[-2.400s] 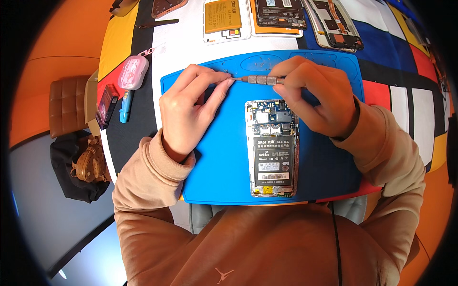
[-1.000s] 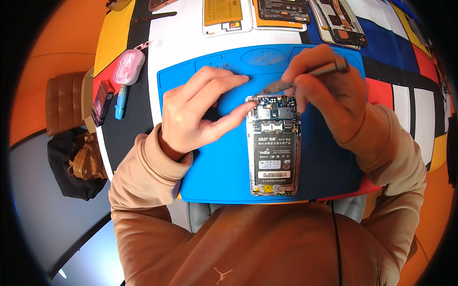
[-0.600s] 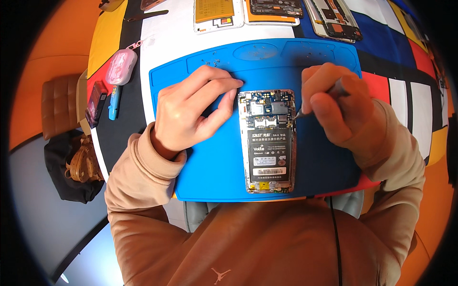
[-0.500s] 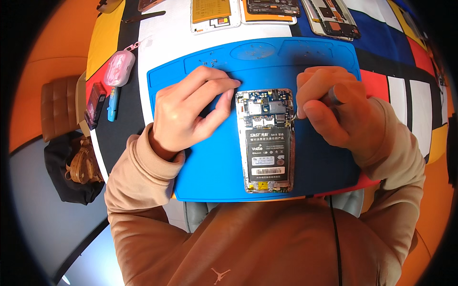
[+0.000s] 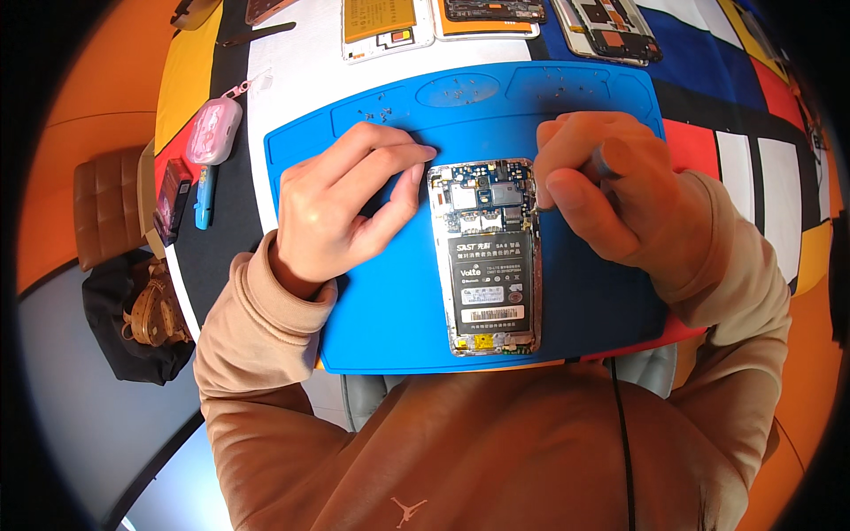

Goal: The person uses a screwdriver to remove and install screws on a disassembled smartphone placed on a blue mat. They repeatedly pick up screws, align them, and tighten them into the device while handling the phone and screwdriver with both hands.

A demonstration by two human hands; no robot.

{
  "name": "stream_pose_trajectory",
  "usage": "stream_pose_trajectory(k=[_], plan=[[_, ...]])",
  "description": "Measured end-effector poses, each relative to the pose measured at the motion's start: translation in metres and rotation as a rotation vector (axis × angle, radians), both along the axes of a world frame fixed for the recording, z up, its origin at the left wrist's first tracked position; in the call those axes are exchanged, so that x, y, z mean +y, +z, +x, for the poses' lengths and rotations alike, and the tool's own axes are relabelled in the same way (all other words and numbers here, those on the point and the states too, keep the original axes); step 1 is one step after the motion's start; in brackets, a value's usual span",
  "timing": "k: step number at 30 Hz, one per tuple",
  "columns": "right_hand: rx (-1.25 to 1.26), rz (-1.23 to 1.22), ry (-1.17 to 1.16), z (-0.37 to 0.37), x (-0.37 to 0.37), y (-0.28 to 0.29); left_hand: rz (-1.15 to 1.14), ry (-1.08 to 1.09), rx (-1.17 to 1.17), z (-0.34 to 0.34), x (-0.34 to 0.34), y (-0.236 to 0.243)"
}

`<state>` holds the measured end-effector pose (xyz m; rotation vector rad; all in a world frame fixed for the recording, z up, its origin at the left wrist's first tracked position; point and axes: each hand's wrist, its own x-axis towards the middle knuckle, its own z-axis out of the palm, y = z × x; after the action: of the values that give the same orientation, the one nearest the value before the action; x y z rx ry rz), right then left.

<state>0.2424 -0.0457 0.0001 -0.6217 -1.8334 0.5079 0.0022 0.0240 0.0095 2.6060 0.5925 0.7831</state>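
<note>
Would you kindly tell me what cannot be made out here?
In the head view:
Screwdriver: mostly hidden by the right hand; contact with the opened phone unclear.
Tiny bits on the blue mat: too small to identify.
Yellow battery: cut off by the upper edge.

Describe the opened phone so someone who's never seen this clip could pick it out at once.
Find the big blue mat on the patterned table. Between the left hand and the right hand lies the opened phone, blue circuit board at its far end, dark battery nearer the person. Unlike the dismantled devices farther away, this one lies on the mat.
</note>
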Motion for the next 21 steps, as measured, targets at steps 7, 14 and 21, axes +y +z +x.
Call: stream_pose_trajectory(k=[7,14,21], plan=[[-0.015,0.014,0.003,0.0005,0.0005,-0.0021,0.007,-0.009,0.009,-0.0005,0.0005,0.001],[-0.067,0.011,-0.02,-0.0013,0.0016,-0.0037,0.009,-0.014,0.009,-0.0009,0.0012,0.0004],[-0.145,-0.02,-0.002,-0.0005,-0.002,0.0033,0.007,-0.011,0.018,-0.0013,0.0009,0.0013]])
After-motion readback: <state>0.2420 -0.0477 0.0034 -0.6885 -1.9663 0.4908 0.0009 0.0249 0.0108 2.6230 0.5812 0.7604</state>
